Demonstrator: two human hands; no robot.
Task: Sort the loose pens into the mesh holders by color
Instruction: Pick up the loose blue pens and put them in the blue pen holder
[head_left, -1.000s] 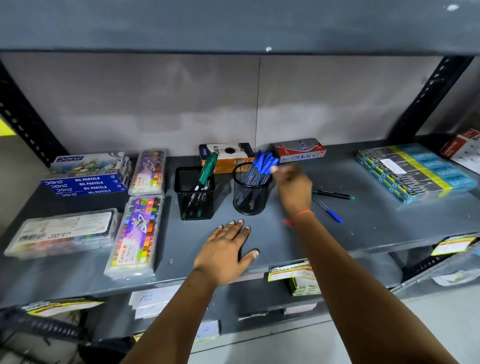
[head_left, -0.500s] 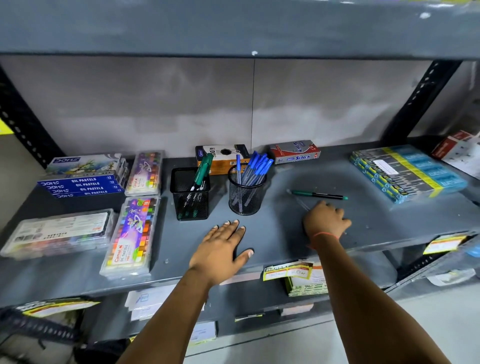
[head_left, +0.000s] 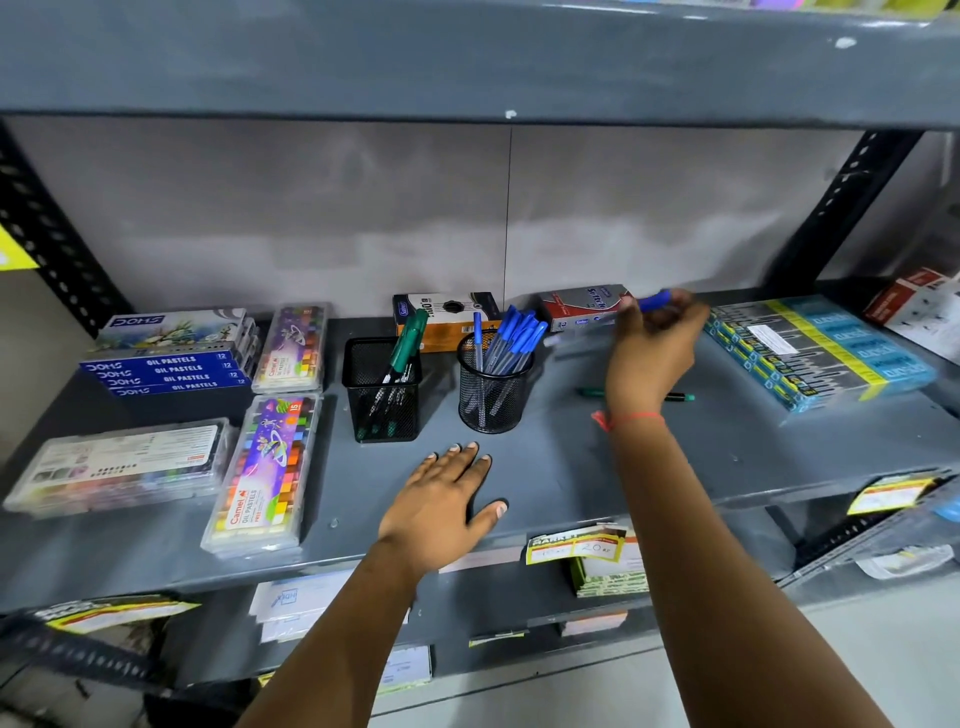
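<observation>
The right hand (head_left: 655, 349) is lifted above the shelf (head_left: 571, 467) with its fingers pinched on a blue pen (head_left: 653, 301), whose capped end sticks out to the right of the fingertips; the rest of the barrel is blurred, so how firmly it is held is hard to judge. The left hand (head_left: 441, 506) lies flat and empty on the shelf, palm down, in front of the two holders. The round mesh holder (head_left: 493, 395) already carries a bunch of blue pens, and the square mesh holder (head_left: 382, 397) just to its left holds the green ones. One green pen (head_left: 680, 397) lies loose on the shelf, partly hidden behind the right wrist. The step in hand looks like carrying the blue pen over to the round holder. The main risk is at the drop: the round holder is crowded and its pens fan out toward the right, so a pen coming in at an angle could strike their caps, bounce out and roll away, or nudge the light holder over. The two holders stand close together, so a hasty reach could also land the pen in the green one. A loose pinch on a thin barrel could let it slip on the way.
</observation>
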